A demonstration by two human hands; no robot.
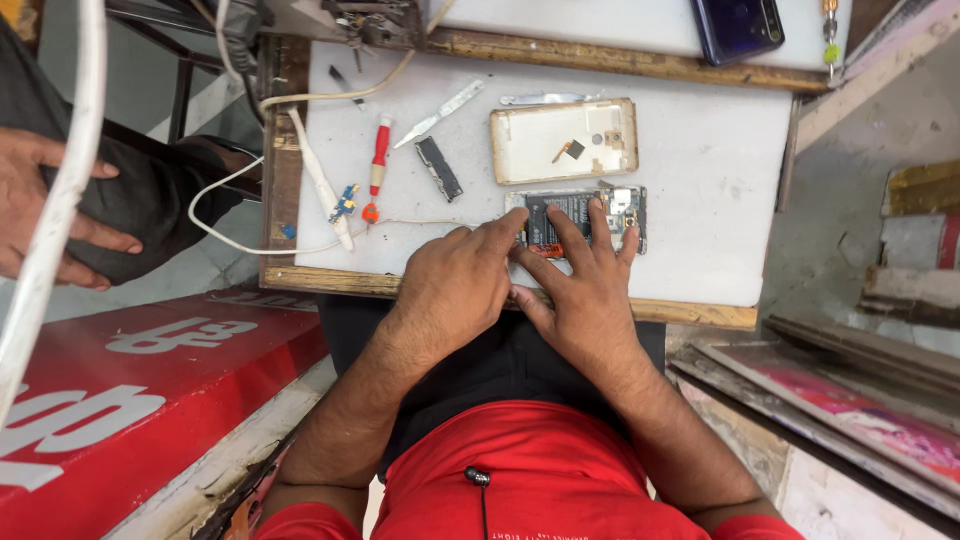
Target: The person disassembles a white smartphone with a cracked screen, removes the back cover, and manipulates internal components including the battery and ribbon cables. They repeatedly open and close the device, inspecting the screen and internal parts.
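An opened phone (pixel 612 210) lies face down on the white work board (pixel 720 170), its battery and circuit parts exposed. My left hand (pixel 455 285) rests at the board's near edge with its fingertips touching the phone's left end. My right hand (pixel 583 290) lies beside it, fingers spread over the phone's lower half. Neither hand holds a tool. The phone's pale back cover (pixel 563 141) lies inside up just behind the phone.
A red-handled screwdriver (pixel 377 165), a white cable (pixel 320 180), a black strip (pixel 438 168), a metal pry tool (pixel 440 113) and tweezers (pixel 545 98) lie on the board. A dark blue phone (pixel 737 28) sits at the back. Another person's hand (pixel 45 210) is at left. A red sign (pixel 130 390) is lower left.
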